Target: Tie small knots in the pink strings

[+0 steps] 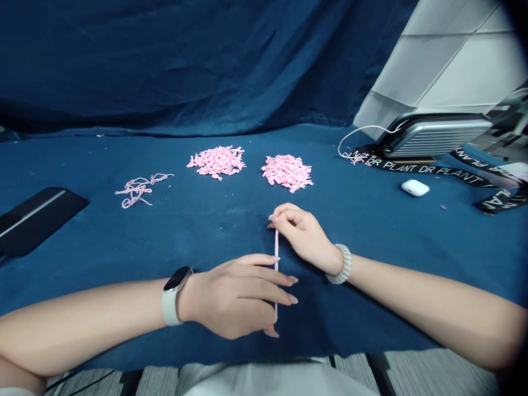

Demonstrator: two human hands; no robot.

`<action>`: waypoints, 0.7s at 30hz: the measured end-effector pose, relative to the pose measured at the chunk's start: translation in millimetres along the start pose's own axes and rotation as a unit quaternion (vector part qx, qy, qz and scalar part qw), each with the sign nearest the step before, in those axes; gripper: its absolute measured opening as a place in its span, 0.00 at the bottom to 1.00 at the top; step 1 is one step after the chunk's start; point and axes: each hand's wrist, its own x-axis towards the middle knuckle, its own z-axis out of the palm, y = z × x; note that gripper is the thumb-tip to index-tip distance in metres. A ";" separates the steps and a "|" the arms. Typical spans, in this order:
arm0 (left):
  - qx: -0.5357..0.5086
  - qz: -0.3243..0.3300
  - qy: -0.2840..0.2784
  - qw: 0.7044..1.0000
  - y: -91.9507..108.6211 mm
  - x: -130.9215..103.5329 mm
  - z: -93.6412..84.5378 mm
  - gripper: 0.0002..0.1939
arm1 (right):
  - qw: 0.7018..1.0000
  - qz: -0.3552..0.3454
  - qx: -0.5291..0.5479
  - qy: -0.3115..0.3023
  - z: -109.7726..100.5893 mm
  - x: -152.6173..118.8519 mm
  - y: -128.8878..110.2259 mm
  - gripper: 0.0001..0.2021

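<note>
Strand straightening, likely: right hand [307, 236] pinches far end of pink strand [276, 245]; left hand [225, 297] grip unclear; needs even tension

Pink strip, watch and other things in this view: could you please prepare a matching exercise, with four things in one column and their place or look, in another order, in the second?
Things
1. Pink strip
2. Watch
3. Small white case
4. Loose pink threads

Place or look
A. beside the black lettered strap
B. between the black flat object and the left pink pile
C. runs from the right hand down under the fingers of the left hand
D. has a pale band and a dark face

Right pairs: 1-C, 2-D, 3-A, 4-B
</note>
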 end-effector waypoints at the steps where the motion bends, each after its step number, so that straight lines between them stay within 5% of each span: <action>1: -0.016 -0.004 -0.011 1.000 -0.1 -0.1 0.2 0.05 | 1.000 0.000 0.001 -0.001 0.2 0.0 0.1 0.16; 12: -0.076 -0.001 -0.093 0.993 3.8 3.3 -3.3 0.09 | 1.000 0.005 -0.004 -0.002 0.0 1.1 0.2 0.16; 18: -0.045 0.097 -0.056 0.993 6.5 1.3 1.9 0.08 | 1.000 0.025 -0.010 0.010 -2.4 4.0 1.0 0.17; 21: -0.055 0.060 -0.095 0.992 5.7 1.5 3.6 0.07 | 1.000 0.027 -0.008 0.009 -2.8 4.7 0.9 0.16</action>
